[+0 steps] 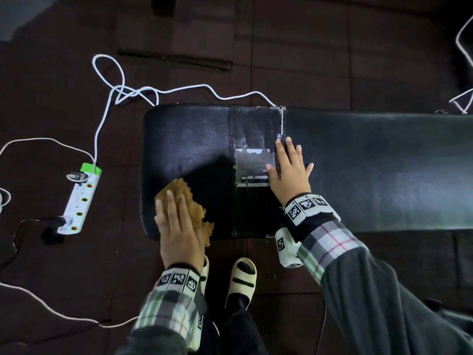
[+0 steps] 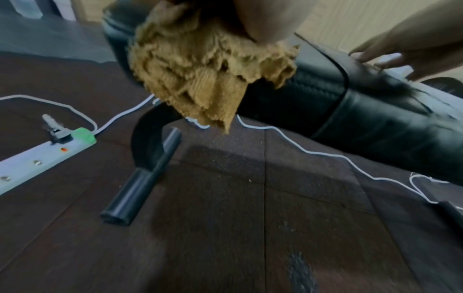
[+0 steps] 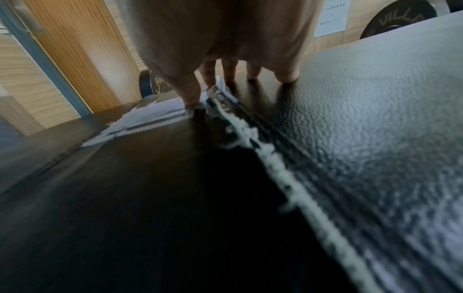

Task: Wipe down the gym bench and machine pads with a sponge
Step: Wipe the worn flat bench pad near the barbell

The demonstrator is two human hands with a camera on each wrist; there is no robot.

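Observation:
A black padded gym bench (image 1: 371,160) runs across the head view, its seat pad (image 1: 186,144) at the left end. My left hand (image 1: 176,221) lies flat on a ragged tan sponge (image 1: 189,201) and presses it onto the seat pad's near left corner. In the left wrist view the sponge (image 2: 205,75) hangs down over the pad's edge under my palm. My right hand (image 1: 289,170) rests flat with spread fingers on the worn seam between the seat pad and the long pad (image 3: 375,111). White frayed stitching (image 3: 283,170) runs along that seam.
A white and green power strip (image 1: 80,201) lies on the dark floor to the left, with white cables (image 1: 122,90) looping behind the bench. The bench's black foot bar (image 2: 142,178) sits below the seat. My sandalled feet (image 1: 242,278) stand at the near edge.

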